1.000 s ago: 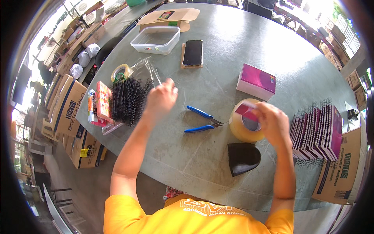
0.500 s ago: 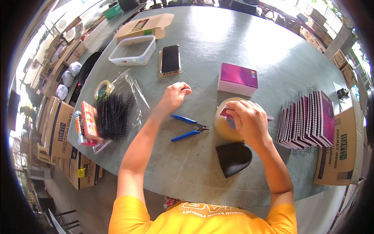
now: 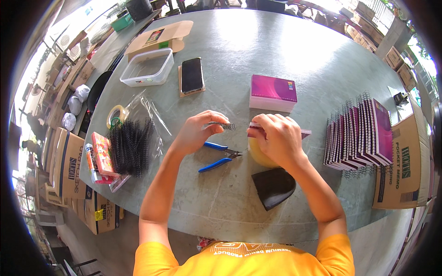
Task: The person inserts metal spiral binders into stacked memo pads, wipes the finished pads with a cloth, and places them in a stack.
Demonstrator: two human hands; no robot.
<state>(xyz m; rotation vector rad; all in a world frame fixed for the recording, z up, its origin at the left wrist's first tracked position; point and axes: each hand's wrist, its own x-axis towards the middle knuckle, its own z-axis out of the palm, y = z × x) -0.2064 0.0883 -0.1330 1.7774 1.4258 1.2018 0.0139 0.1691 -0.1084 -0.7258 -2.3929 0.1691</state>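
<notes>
The left hand [image 3: 199, 133] pinches a short black spiral binding coil [image 3: 222, 125] between thumb and fingertips, holding it level and pointed toward the right hand [image 3: 276, 138]. That hand closes over a small purple-covered notepad [image 3: 301, 133], steadying it on a yellowish tape roll [image 3: 258, 155] near the table's [image 3: 258, 55] middle, apparently so the coil can meet its edge. Blue-handled pliers [image 3: 218, 156] lie just below the left hand, within easy reach.

Bright orange-yellow short-sleeved T-shirt with small white lettering at the collar; forearms and both hands bare
</notes>
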